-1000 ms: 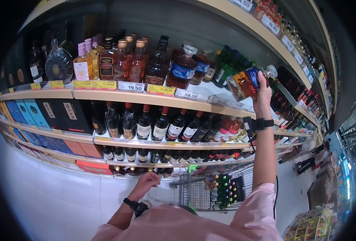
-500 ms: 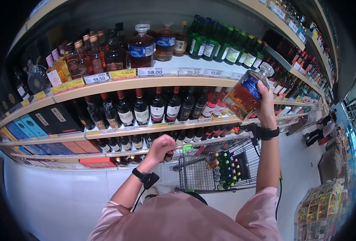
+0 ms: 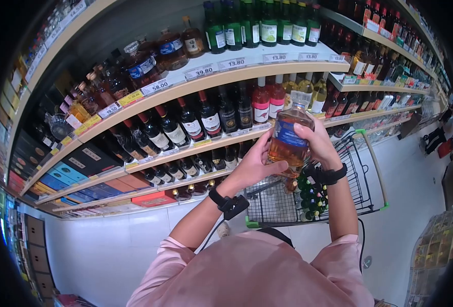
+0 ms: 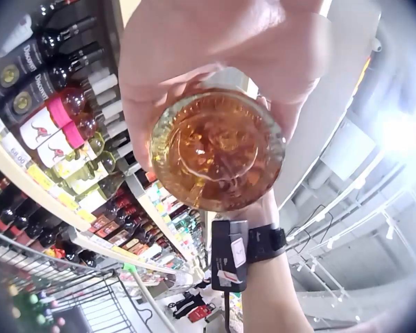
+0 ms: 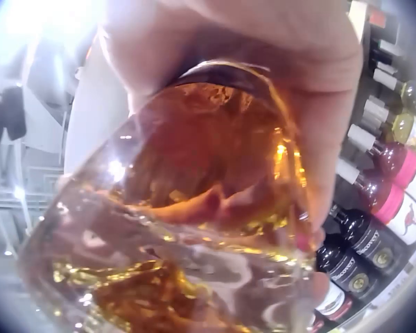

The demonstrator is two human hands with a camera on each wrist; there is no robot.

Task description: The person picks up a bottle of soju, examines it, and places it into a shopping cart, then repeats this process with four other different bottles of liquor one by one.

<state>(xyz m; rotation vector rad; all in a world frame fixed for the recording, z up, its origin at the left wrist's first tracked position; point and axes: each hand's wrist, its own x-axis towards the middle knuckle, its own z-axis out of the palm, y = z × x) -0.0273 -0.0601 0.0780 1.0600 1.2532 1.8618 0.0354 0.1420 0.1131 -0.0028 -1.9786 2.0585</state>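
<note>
**Two hands hold one bottle of amber liquid in front of the shop shelves**

The fingers of the right hand (image 3: 316, 142) are curled around the upper part of the bottle (image 3: 286, 140), its thumb lying on the front by the blue label (image 3: 290, 134). The left hand (image 3: 253, 165) grips lower down, fingers along the side and thumb across the front near the base (the left wrist view looks straight at that round glass base). Each hand's gap is as narrow as the bottle allows; the hidden fingertips I cannot tell.

The bottle is held in the air, tilted, its clear stopper (image 3: 301, 97) pointing away from the wearer. Both forearms reach forward from a pink shirt (image 3: 236, 271) and converge on it, each wrist strapped with a black device.

Beneath and beside the hands is a wire shopping cart (image 3: 267, 207) with green bottles (image 3: 308, 197) inside. Ahead runs a curved-looking shelf unit (image 3: 178, 79), with green bottles with pale labels on the upper level, priced 13.80, and dark wine bottles (image 3: 185, 123) below. Pale tiled floor (image 3: 108, 250) spreads beneath, and bright ceiling lights (image 4: 405, 139) show in the left wrist view.
</note>
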